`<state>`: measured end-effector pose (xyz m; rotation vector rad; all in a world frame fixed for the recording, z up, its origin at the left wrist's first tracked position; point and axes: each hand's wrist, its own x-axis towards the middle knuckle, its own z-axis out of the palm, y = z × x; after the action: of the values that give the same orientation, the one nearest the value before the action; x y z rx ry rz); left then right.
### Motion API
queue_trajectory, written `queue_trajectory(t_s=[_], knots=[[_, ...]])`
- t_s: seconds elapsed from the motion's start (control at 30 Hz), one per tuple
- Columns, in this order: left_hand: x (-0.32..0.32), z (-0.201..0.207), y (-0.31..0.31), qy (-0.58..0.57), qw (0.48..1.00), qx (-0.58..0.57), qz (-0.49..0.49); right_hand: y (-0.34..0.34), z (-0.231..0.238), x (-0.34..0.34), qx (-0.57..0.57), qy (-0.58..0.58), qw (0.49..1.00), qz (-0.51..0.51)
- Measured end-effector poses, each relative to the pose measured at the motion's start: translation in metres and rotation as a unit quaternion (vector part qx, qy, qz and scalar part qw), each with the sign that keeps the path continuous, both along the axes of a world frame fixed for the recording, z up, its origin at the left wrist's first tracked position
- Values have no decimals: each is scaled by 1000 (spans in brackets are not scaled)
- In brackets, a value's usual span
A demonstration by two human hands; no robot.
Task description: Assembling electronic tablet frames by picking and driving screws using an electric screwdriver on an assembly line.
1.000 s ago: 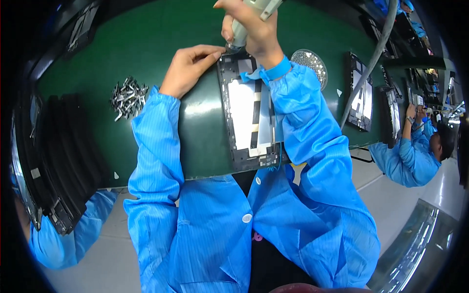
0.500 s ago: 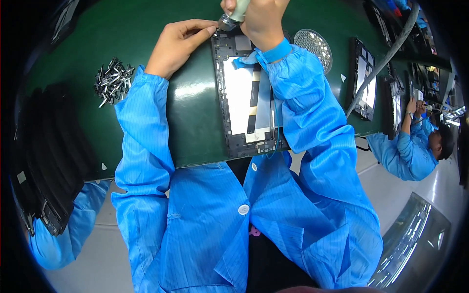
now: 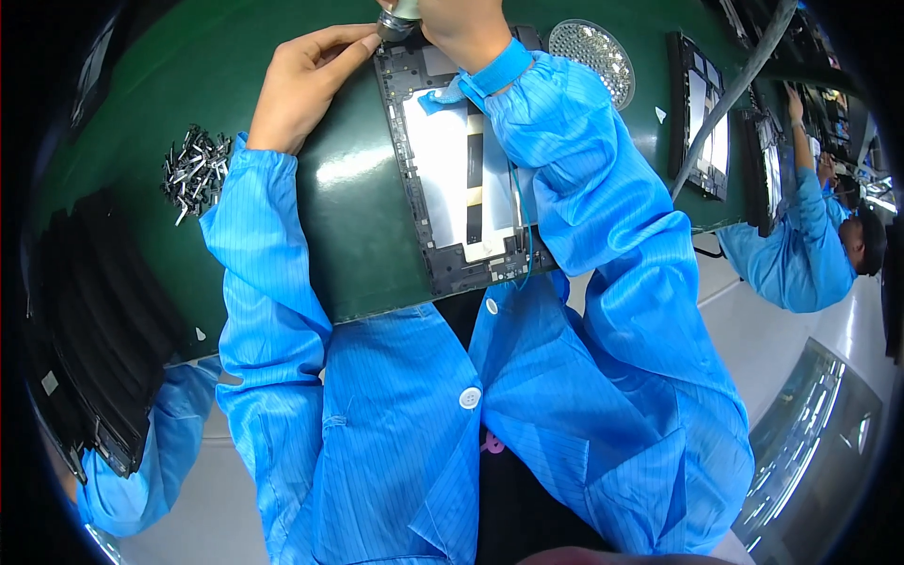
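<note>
The opened tablet (image 3: 435, 169) lies on the worktop (image 3: 353, 240) with its near end close to the front edge, leaving little margin there, while a bare stretch opens between it and the left sleeve (image 3: 264, 226). The view has slid over the last second, and more of the hand tool (image 3: 394, 27) is now cut off, yet its metal nose stays at the tablet's far left corner, so work apparently continues there. The left hand's (image 3: 306, 77) thumb and finger come together beside that nose; whether they grasp anything I cannot tell. The right hand (image 3: 468, 28) has its fingers wrapped around the tool's pale handle. A round dish (image 3: 630, 70) sits just right of that wrist, a pile of small parts (image 3: 196, 169) well left; farther right, a grey cable (image 3: 730, 105) crosses before another tablet (image 3: 699, 118).
</note>
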<state>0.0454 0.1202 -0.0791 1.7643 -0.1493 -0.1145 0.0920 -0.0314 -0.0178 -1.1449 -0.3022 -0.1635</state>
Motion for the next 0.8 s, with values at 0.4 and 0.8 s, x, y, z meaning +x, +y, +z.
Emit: queue_trajectory(t_s=[0.4,0.8], knots=[[-1,0,0,-10,1000,10,4,4,-7,2,8,-3,1000,-15],[1,1,0,1,1000,4,1,4,4,-4,-34,19,999,-13]])
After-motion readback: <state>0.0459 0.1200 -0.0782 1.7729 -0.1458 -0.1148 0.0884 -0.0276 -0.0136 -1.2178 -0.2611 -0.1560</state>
